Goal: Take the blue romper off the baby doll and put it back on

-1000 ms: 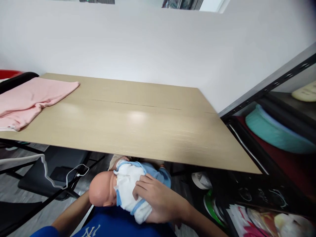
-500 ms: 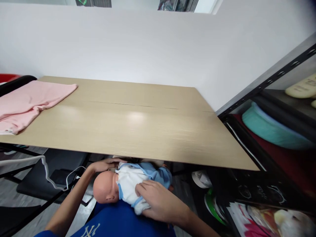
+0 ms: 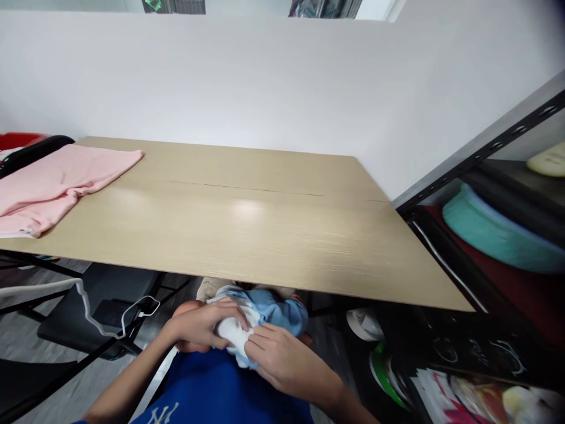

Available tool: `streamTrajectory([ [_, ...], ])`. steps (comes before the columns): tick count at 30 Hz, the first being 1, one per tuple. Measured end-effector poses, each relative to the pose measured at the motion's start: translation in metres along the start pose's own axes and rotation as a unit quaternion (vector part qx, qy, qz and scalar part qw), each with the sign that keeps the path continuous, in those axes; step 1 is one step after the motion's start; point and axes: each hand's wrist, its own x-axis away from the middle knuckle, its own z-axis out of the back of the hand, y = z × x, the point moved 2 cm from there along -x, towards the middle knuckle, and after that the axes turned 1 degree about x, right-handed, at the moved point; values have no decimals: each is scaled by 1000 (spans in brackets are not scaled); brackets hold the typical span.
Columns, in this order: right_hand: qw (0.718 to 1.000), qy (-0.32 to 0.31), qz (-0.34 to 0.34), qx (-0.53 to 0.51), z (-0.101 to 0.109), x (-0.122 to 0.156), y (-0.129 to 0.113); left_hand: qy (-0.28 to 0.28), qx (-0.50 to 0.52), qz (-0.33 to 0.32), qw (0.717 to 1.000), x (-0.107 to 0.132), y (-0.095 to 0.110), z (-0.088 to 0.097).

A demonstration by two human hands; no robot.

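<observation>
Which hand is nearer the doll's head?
Left. The left hand lies across the doll's head, partly hiding it; the right hand is farther off, at the white clothing.

1. A baby doll is lying across the person's lap, just below the table's near edge, its smooth peach-coloured head pointing left and largely hiding from view
2. A white top with light-blue edging is covering its torso, bunching in the middle
3. Light-blue cloth is wrapping its lower body, sagging in loose folds towards the right
</observation>
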Motion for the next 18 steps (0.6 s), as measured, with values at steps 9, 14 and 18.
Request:
streamTrajectory([
  [9, 998, 16, -42, -32, -33, 43, 11, 130, 90, 40, 987, 14, -35, 5],
  [14, 989, 139, -48, -27, -52, 62, 20, 94, 176, 5, 980, 27, -27, 10],
  [18, 965, 143, -89, -199, -42, 61, 37, 2, 233, -29, 972, 31, -17, 16],
])
